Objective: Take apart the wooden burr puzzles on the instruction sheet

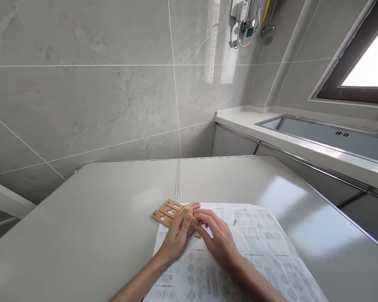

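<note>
My left hand (178, 228) is closed around small wooden blocks (193, 221), held just above the paper. The fingers of my right hand (216, 233) pinch at the right side of these blocks, and its fingertips partly hide them. How the blocks fit together cannot be made out. Flat wooden puzzle plates (162, 218) with cut-out slots and printed numerals lie beside my left hand, partly covered by it. Under both hands spreads a large printed instruction sheet (255, 239) with small line drawings. Another piece of wood (198, 235) shows below the held blocks.
The pale table (97, 226) has a seam running across it away from me. Behind it stands a grey tiled wall (113, 92). To the right are a white counter (239, 119) and a steel sink (318, 133), with a window (368, 63) above.
</note>
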The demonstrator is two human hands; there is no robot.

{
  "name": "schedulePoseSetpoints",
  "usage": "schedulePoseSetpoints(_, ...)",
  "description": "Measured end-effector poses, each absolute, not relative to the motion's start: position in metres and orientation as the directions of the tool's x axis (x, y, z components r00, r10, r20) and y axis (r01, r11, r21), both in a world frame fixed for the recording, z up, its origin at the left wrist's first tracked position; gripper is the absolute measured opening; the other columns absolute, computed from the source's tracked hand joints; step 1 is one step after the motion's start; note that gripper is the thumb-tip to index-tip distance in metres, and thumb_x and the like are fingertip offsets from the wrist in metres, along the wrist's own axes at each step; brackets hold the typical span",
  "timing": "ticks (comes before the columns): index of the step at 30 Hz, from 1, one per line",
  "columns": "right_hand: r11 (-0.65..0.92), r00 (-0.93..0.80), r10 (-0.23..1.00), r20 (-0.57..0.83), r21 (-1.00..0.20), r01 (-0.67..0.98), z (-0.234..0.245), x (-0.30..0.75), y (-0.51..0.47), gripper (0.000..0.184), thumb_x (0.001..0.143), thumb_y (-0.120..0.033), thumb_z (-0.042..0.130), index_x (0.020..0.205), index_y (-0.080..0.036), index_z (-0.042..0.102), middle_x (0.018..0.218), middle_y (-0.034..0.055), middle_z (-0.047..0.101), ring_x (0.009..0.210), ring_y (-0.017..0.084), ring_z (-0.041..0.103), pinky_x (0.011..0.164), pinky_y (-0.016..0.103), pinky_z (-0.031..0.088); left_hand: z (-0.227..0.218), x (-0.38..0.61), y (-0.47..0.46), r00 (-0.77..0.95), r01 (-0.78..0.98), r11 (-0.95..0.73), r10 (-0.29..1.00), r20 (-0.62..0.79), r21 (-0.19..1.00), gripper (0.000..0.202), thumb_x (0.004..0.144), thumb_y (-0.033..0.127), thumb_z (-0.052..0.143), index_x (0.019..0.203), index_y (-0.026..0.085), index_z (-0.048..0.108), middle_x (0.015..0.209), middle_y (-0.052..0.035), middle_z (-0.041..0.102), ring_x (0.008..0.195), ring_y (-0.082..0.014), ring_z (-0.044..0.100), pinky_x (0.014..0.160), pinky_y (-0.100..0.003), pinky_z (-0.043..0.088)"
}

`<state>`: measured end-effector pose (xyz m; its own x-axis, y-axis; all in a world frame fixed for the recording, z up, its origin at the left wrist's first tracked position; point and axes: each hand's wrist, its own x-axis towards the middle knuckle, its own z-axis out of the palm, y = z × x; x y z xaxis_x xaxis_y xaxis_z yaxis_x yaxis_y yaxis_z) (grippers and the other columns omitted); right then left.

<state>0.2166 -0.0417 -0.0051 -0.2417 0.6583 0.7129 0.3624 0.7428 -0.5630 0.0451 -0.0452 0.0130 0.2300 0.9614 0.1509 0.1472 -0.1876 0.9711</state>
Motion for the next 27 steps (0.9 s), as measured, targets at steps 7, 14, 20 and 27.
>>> schedulePoseSetpoints(7, 0.684, -0.153, 0.704, 0.694, -0.604, 0.409, -0.007, 0.218, -0.039, 0.014, 0.109, -0.017, 0.054, 0.119, -0.025, 0.059, 0.100, 0.0039, 0.070, 0.082, 0.016, 0.066, 0.071, 0.029, 0.054, 0.013, 0.049, -0.042, 0.144, 0.016, -0.123, 0.982, 0.119, 0.992, 0.045, 0.109, 0.060, 0.045, 0.121, 0.022, 0.066, 0.146, -0.0118, 0.063, 0.089, -0.0195, 0.071, 0.082, -0.037, 0.062)
schedulePoseSetpoints(14, 0.403, 0.005, 0.886, 0.463, -0.776, 0.485, -0.016, 0.223, -0.032, 0.022, 0.108, -0.037, 0.051, 0.121, -0.022, 0.061, 0.082, -0.0007, 0.067, 0.065, 0.016, 0.057, 0.066, 0.030, 0.049, 0.019, 0.046, -0.047, 0.055, 0.403, -0.297, 0.952, 0.301, 0.866, 0.044, 0.110, 0.053, 0.045, 0.090, 0.021, 0.066, 0.086, -0.0047, 0.065, 0.078, -0.0193, 0.059, 0.077, -0.033, 0.050)
schedulePoseSetpoints(20, 0.203, 0.032, 0.967, 0.252, -0.843, 0.498, -0.014, 0.226, -0.025, 0.031, 0.106, -0.046, 0.048, 0.095, -0.024, 0.065, 0.075, 0.0007, 0.070, 0.060, 0.018, 0.058, 0.064, 0.031, 0.045, 0.025, 0.041, -0.043, 0.001, 0.541, -0.160, 0.982, 0.189, 0.826, 0.042, 0.108, 0.056, 0.046, 0.123, 0.022, 0.066, 0.067, 0.0036, 0.057, 0.064, -0.0187, 0.058, 0.068, -0.032, 0.048)
schedulePoseSetpoints(27, 0.104, 0.045, 0.987, 0.154, -0.830, 0.549, -0.014, 0.235, -0.018, 0.030, 0.103, -0.047, 0.049, 0.087, -0.026, 0.063, 0.071, -0.0008, 0.070, 0.061, 0.019, 0.061, 0.060, 0.030, 0.042, 0.019, 0.037, -0.042, 0.178, 0.728, -0.247, 0.969, 0.171, 0.640, 0.048, 0.112, 0.042, 0.036, 0.153, 0.021, 0.048, 0.074, 0.0016, 0.068, 0.069, -0.0209, 0.069, 0.064, -0.031, 0.052)
